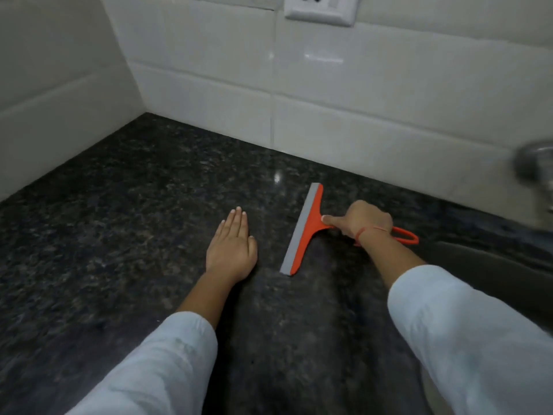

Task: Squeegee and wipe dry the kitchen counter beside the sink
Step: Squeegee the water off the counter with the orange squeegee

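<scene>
Squeegeeing looks underway: right hand (363,221) clamps the orange squeegee (303,230) handle, blade on the counter (119,205); left hand (232,250), beside the blade, lies flat, empty. Next likely needs a steady pull sinkward.

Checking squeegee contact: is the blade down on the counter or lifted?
Down: the squeegee blade edge lies along the counter, handle in the right hand.

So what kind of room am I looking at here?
Most likely a home kitchen: a dark speckled stone counter backed by white wall tiles, with a blurred metal tap at the right.
</scene>
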